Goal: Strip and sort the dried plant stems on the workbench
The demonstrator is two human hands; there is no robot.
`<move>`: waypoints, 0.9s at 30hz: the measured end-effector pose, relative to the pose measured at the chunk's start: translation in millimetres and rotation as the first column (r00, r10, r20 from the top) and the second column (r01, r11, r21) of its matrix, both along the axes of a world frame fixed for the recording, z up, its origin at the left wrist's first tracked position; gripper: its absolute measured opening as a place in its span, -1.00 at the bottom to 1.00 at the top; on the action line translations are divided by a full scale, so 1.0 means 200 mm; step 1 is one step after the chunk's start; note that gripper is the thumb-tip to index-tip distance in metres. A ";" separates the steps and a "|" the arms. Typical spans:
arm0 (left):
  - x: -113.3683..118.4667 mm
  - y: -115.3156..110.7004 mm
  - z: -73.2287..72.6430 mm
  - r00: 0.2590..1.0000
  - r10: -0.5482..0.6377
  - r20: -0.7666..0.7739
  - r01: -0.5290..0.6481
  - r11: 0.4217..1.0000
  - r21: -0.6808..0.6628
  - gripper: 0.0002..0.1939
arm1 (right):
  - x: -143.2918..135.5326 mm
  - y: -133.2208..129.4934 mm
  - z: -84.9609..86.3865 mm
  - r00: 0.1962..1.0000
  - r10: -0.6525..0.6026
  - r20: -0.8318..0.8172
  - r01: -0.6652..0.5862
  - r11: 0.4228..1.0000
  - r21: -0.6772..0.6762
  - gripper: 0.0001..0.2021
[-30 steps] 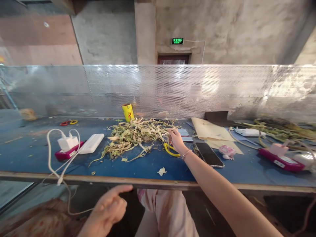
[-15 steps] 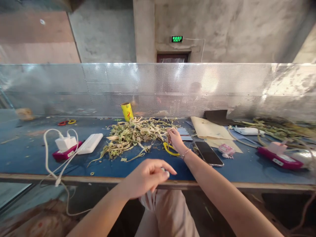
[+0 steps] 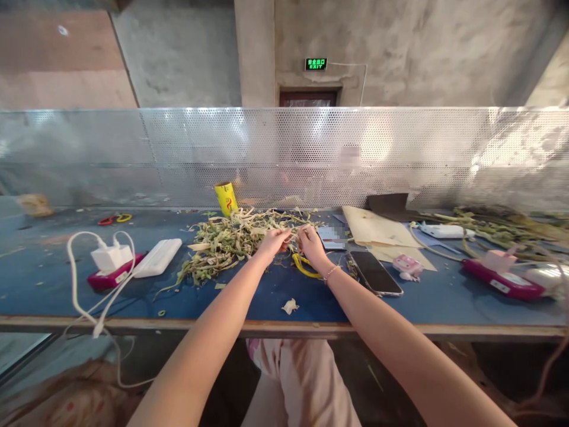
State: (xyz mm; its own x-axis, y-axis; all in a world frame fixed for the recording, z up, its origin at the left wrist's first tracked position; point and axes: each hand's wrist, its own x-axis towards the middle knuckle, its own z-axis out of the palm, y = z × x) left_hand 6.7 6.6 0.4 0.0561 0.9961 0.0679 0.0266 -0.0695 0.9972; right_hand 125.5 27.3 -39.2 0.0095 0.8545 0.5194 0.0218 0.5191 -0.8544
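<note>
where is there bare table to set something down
Mostly bare: the blue tabletop between the phone and right magenta block, near the front edge, and left of the looped white cable. Crowded: the dried plants, with left hand and right hand at their edge, and the stems far right.

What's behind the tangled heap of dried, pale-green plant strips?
Just behind the heap stands a yellow cylindrical tube, with a perforated metal screen beyond. Anything lying low there, covered by the heap, can't be seen.

A loose, tangled heap of withered, pale green and tan plant strips [image 3: 224, 240] sprawls across the blue tabletop [image 3: 271, 299].
</note>
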 end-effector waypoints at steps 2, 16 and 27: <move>0.00 -0.02 0.00 1.000 0.010 0.029 -0.010 1.000 0.006 -0.73 | 0.00 -0.01 0.00 0.996 -0.064 0.060 0.062 0.997 0.039 -0.82; -0.01 0.03 -0.05 0.901 0.346 -0.261 -0.224 0.886 0.405 -0.77 | -0.06 -0.15 0.09 0.951 -0.129 0.281 0.087 0.984 0.157 -0.89; 0.02 0.00 -0.04 0.850 0.480 -0.217 -0.359 0.830 0.428 -0.79 | -0.09 -0.12 0.06 0.980 -0.086 0.180 0.068 0.993 0.100 -0.86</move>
